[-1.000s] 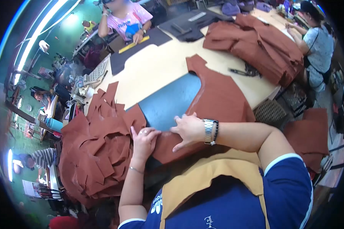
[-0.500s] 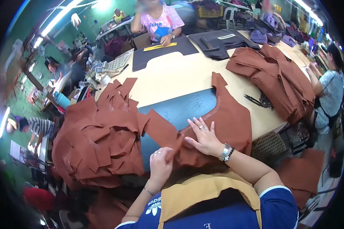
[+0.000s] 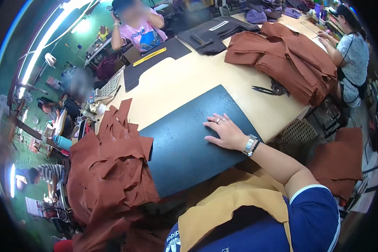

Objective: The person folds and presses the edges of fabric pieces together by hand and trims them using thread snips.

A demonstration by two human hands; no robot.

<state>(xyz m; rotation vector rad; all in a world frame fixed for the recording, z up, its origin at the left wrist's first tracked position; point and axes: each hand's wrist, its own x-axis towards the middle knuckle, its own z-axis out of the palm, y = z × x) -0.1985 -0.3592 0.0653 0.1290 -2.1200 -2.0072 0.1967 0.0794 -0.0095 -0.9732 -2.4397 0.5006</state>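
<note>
My right hand (image 3: 227, 133) lies on the dark board (image 3: 185, 147), fingers apart and holding nothing. A ring, a metal watch and a dark bracelet are on it. My left hand is out of view. The board sits bare at the front edge of the pale table (image 3: 176, 90). Left of it, a heap of rust-brown cut pieces (image 3: 113, 168) overlaps its left side and hangs over the edge. Beside the table at lower right are more brown pieces (image 3: 340, 159).
A stack of brown fabric (image 3: 281, 54), black snips (image 3: 262, 90), dark pieces (image 3: 214, 35) and a yellow ruler (image 3: 150, 56) lie farther back. One person (image 3: 140, 31) is across the table, another (image 3: 352, 54) at the right. A calculator (image 3: 110, 86) is at the left.
The brown piece that lay across the board is gone from it. My left hand has left the view. My right hand now rests directly on the board.
</note>
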